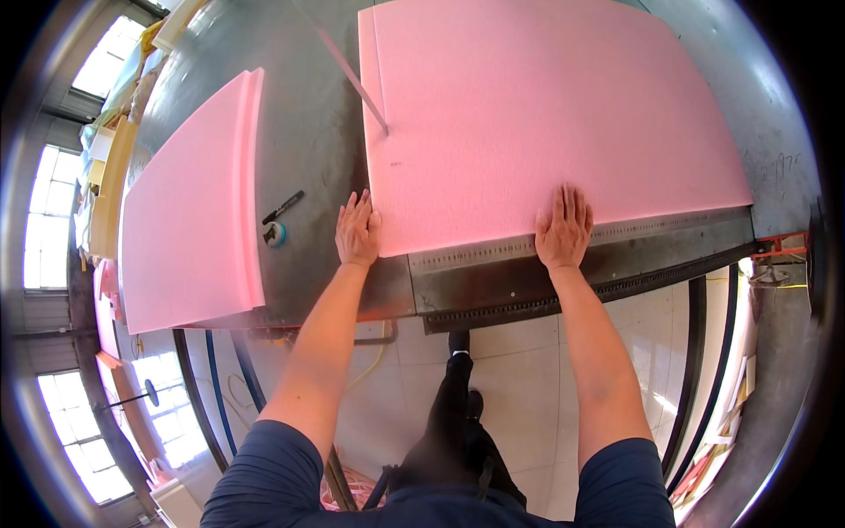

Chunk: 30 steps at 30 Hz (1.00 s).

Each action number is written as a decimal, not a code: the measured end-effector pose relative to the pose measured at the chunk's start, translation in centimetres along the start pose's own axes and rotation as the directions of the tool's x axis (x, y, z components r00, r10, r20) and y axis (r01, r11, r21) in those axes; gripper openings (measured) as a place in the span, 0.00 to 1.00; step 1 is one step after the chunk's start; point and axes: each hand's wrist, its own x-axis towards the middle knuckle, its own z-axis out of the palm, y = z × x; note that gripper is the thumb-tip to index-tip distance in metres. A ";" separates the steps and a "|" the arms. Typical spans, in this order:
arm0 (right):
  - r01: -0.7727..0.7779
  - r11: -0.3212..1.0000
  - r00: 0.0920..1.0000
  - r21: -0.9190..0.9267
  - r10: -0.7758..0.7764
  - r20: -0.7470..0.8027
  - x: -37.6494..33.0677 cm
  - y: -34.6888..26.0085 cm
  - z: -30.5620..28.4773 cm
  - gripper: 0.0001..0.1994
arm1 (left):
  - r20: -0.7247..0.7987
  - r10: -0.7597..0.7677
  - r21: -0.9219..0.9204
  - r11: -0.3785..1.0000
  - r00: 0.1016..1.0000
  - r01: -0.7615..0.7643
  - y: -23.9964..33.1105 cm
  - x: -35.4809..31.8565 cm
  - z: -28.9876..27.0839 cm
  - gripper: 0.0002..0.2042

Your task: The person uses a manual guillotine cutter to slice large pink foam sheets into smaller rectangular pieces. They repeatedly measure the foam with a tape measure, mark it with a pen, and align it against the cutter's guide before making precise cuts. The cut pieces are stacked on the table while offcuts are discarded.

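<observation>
A large pink foam sheet [554,106] lies flat on a grey metal saw table [308,158]. My left hand [356,231] rests at the sheet's near left corner, fingers stretched out and its thumb side against the edge. My right hand [565,229] is open, with its fingers flat on the sheet's near edge and the heel over the metal ruler strip [475,253]. A thin upright saw blade [356,84] meets the foam near its left edge. From the blade, a straight cut line runs toward the far edge.
Left on the table lies a stack of pink foam pieces [189,211]. Beside it are a black marker [282,207] and a small round blue-rimmed object [275,234], perhaps a tape measure. A dark toothed rail [493,310] borders the table's front. Yellow boards [113,189] stand far left.
</observation>
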 end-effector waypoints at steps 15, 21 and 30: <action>0.031 1.000 0.998 -0.005 -0.031 -0.061 -0.2 -0.6 -0.4 0.30 | -0.051 0.006 -0.001 1.000 0.999 -0.006 -0.7 -0.8 -0.4 0.23; 0.031 0.999 0.997 -0.009 -0.032 -0.070 -0.4 -0.8 -0.5 0.30 | -0.044 -0.001 0.006 1.000 0.999 0.001 -0.8 -1.1 -0.7 0.24; 0.028 0.999 0.996 -0.018 -0.030 -0.079 -0.4 -1.0 -0.6 0.30 | -0.068 0.000 0.015 1.000 0.998 0.001 -1.2 -1.2 -0.5 0.24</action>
